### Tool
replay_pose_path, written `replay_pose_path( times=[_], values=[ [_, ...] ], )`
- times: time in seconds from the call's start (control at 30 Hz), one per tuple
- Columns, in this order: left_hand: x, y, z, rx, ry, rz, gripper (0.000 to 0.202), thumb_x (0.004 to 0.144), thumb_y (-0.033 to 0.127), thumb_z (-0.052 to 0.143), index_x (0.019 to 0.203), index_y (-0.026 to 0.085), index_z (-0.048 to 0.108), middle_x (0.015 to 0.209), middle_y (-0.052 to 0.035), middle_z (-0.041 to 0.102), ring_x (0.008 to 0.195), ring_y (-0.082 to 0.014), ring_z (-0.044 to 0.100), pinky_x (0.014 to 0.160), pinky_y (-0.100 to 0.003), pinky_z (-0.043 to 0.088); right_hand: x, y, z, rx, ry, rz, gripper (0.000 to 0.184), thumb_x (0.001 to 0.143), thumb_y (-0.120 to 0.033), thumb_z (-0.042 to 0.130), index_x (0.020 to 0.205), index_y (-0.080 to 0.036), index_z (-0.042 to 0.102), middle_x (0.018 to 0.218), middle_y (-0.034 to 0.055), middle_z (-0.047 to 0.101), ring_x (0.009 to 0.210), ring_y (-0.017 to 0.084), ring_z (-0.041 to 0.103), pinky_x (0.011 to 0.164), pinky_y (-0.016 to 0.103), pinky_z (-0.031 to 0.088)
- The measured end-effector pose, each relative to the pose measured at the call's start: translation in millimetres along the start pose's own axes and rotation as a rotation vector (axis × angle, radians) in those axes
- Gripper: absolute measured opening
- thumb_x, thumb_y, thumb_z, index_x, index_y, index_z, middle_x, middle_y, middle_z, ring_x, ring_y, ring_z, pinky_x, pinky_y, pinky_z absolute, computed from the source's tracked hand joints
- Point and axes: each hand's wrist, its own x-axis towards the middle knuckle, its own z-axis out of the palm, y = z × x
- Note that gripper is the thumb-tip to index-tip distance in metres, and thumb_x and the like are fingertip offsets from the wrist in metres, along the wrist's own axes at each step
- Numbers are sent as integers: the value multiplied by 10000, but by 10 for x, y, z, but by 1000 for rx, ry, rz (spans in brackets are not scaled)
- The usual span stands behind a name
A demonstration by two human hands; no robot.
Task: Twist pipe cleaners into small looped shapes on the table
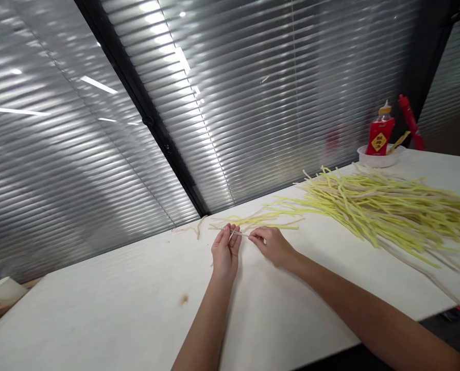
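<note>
Strand point(242, 234), pale and thin

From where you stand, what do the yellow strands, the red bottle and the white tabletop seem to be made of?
The yellow strands look matte and soft, perhaps fuzzy fibre, since they bend loosely. The red bottle is likely glossy plastic, with a see-through shoulder. The white tabletop looks smooth, low-sheen: laminate or painted board, unclear.

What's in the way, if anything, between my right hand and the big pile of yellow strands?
Nothing visible: between your right hand and the pile of strands there's only white tabletop. A few loose strands lie beyond the hand, not across that stretch.
</note>
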Motion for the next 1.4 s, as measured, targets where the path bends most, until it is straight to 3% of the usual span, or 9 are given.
replay_pose_path(
  times=[0.17, 0.27, 0.33, 0.53, 0.67, 0.8, 1.03, 1.23, 1.4],
  values=[
    [-4, 6, -1, 24, -29, 23, 122, 737, 161, 670, 854, 135, 646, 863, -57, 670, 813, -125, 654, 734, -225, 545, -14, -31, 13, 51, 45, 67, 169, 824, -250, 489, 715, -198, 606, 608, -4, 572, 564, 127, 482, 570, 245, 365],
    [-9, 11, -7, 50, -6, 24, 106, 738, 156, 665, 837, 124, 647, 825, -52, 666, 729, -100, 647, 668, -188, 543, -18, -44, 18, 175, 56, 126, 128, 791, -296, 548, 869, -211, 604, 623, -23, 570, 552, 117, 474, 572, 234, 390],
    [-9, 12, -11, 60, 1, 5, 94, 740, 160, 662, 821, 116, 642, 795, -47, 661, 690, -89, 640, 616, -159, 530, -20, -49, 12, 244, 27, 121, 256, 742, -323, 623, 974, -221, 584, 682, -24, 598, 568, 113, 481, 601, 237, 417],
    [-2, 7, -20, 38, -51, -130, 83, 749, 191, 647, 768, 117, 612, 703, -18, 638, 596, -80, 619, 548, -156, 507, -44, -36, -5, 141, -165, -167, 564, 617, -361, 753, 1131, -244, 555, 893, 28, 617, 703, 150, 515, 717, 301, 450],
    [-35, 0, -6, 91, -140, -203, 142, 701, 217, 693, 778, 129, 613, 670, -8, 634, 558, -90, 603, 515, -182, 497, -54, -4, 31, 84, -129, -243, 436, 813, -204, 534, 1245, -252, 487, 972, 61, 611, 782, 164, 544, 773, 324, 453],
    [-66, -18, 11, 93, -183, -239, 165, 665, 201, 721, 782, 128, 628, 653, 1, 628, 571, -84, 596, 603, -210, 518, -34, 17, 30, 157, -46, -280, 354, 866, -163, 429, 1189, -252, 545, 1027, 73, 615, 918, 174, 562, 815, 322, 457],
    [-59, -14, -14, 99, -274, -260, 138, 669, 206, 711, 775, 136, 657, 717, -5, 637, 610, -94, 584, 618, -239, 502, 11, 71, 35, 291, 3, -280, 272, 745, -128, 586, 979, -235, 675, 778, 18, 634, 660, 120, 556, 653, 256, 473],
    [-121, 27, 10, 274, -290, -197, 134, 626, 223, 736, 629, 131, 638, 1148, -53, 605, 784, -150, 613, 608, -239, 470, 27, 16, -11, 377, -57, -100, 140, 659, -177, 687, 793, -204, 714, 768, 25, 650, 607, 111, 540, 610, 249, 453],
    [-153, 10, 50, 355, -282, -149, 260, 660, 308, 724, 853, 135, 698, 1074, -102, 639, 845, -164, 604, 712, -248, 466, 34, -7, -25, 492, -78, 134, 158, 648, -327, 727, 711, -183, 709, 709, 26, 653, 627, 129, 548, 616, 256, 438]
  ],
)
